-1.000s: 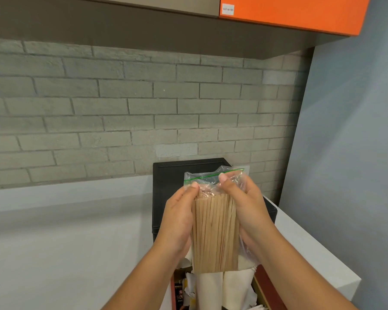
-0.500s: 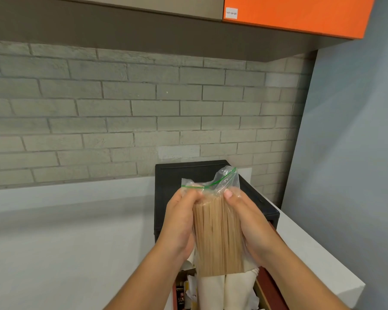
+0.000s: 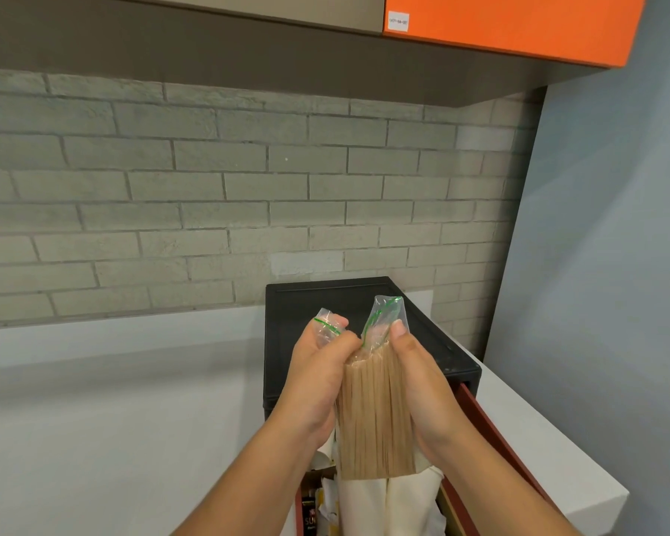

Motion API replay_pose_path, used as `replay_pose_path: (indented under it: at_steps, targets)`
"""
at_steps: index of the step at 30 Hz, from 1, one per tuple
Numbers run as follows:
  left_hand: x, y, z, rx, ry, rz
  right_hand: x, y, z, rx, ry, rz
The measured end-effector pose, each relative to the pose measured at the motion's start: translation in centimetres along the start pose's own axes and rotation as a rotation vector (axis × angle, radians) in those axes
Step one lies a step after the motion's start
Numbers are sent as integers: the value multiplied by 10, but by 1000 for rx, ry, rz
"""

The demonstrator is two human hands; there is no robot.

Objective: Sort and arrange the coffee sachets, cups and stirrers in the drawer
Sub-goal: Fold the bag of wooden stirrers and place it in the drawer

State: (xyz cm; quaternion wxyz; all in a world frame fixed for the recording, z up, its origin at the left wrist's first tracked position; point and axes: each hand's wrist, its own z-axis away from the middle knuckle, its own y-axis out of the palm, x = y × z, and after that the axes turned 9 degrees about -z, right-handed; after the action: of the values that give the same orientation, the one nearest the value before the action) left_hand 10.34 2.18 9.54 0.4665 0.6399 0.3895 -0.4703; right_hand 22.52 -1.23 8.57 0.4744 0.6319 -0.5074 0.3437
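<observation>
A clear zip bag of wooden stirrers (image 3: 376, 419) stands upright between both hands, above the open drawer (image 3: 492, 439). My left hand (image 3: 318, 377) grips the bag's left side and pinches the left corner of its green-striped top. My right hand (image 3: 422, 384) grips the right side, thumb pressed on the folded right corner. Below the bag, white paper cups (image 3: 395, 504) and a dark coffee sachet (image 3: 310, 516) lie in the drawer; the hands and bag hide most of the drawer's contents.
A black drawer unit (image 3: 345, 299) stands on the white counter (image 3: 113, 400) against the grey brick wall. Its red-fronted drawer is pulled out toward me. The counter ends at right near a grey wall (image 3: 604, 265). An orange cabinet (image 3: 519, 21) hangs overhead.
The bag's top, flat a second ago, is now squeezed inward and split into two bunched corners, one under each thumb. The bag has come down slightly.
</observation>
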Motion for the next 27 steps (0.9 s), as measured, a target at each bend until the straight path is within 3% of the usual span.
replay_pose_path:
  at_steps: [6, 17, 22, 27]
  targets:
    - [-2, -10, -2, 15, 54, 57, 1, -10, 2, -39, -50, -14]
    - [6, -23, 1, 115, 192, -83, 0, -19, -6, -181, -115, -48]
    - [8, -21, -1, -14, 153, 102, 0, -27, -3, -128, -149, -8]
    - [5, -26, -5, -54, 129, 181, -7, -35, 1, -189, -178, 232]
